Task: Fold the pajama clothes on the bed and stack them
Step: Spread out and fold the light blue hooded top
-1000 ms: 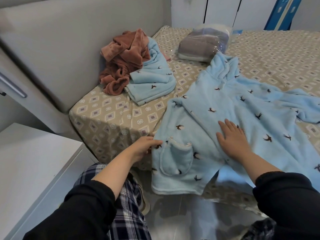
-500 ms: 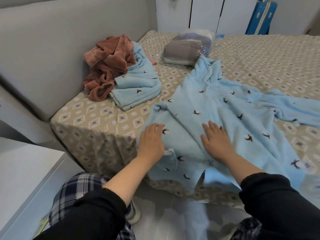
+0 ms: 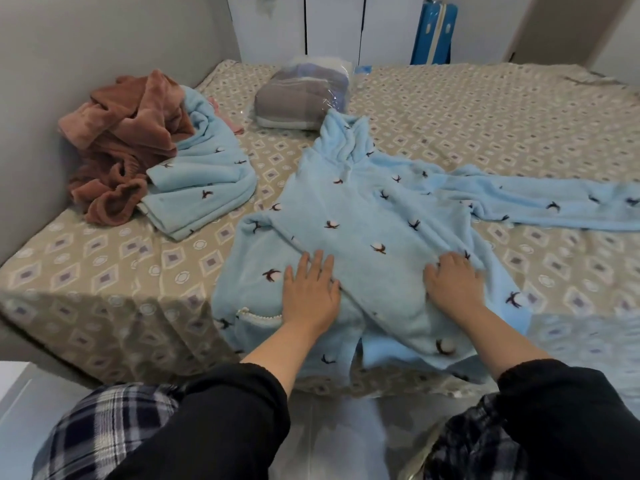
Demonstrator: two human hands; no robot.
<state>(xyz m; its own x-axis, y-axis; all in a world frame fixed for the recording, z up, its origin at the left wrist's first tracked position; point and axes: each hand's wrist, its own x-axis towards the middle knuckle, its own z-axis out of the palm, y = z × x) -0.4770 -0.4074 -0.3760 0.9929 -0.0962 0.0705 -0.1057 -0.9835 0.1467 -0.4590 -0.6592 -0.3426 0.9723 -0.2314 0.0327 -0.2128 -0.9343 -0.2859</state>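
A light blue fleece pajama top with small dark bird marks lies spread on the bed, its collar pointing away and one sleeve stretched to the right. My left hand lies flat on its lower left part, above a pocket. My right hand presses flat on the lower right part. A folded light blue pajama piece sits at the left, and a crumpled rust-brown pajama heap lies beside it.
A grey bundle in clear plastic rests beyond the top's collar. The padded headboard runs along the left. White wardrobe doors and a blue case stand behind the bed. A white cabinet sits at lower left.
My left hand has left the top's left edge and now lies flat on the fabric. My right hand slid to the right across the top. The view turned right.
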